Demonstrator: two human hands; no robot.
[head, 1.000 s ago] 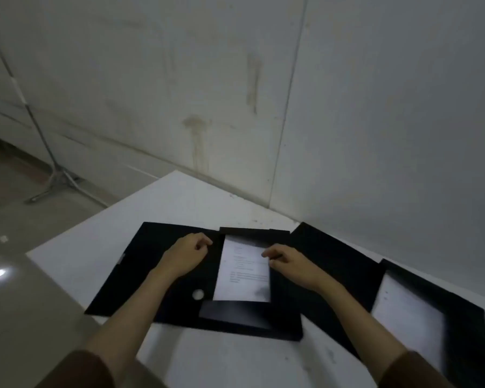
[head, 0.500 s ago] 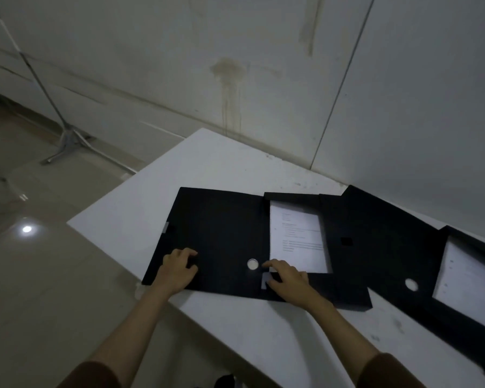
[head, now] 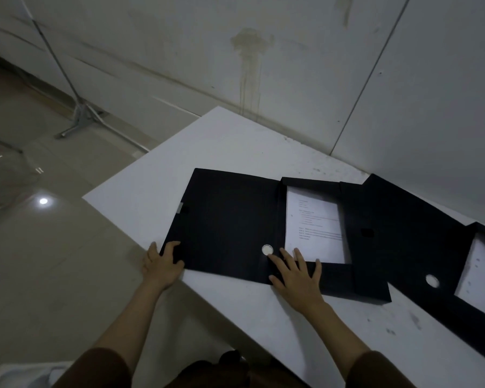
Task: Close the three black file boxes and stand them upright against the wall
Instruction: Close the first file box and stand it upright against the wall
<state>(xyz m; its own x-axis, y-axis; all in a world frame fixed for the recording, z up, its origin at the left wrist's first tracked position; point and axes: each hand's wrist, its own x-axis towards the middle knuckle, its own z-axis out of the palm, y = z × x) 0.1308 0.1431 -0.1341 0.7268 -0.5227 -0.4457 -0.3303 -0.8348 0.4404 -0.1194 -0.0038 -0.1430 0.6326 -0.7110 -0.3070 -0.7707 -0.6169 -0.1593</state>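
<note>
Left hand grips the near left corner of the open file box at the bench edge; right hand lies flat, fingers spread, on its near side. A hasty fold could crease the paper inside.

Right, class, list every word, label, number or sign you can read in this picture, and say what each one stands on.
No text here can be read.
On the printed sheet in the left file box: lines of print, too small and blurred to read.
On the second sheet in the right file box: faint marks, unreadable.
On the grey tab at the left box's edge: no text visible.
On the wall and table: no writing.
</note>
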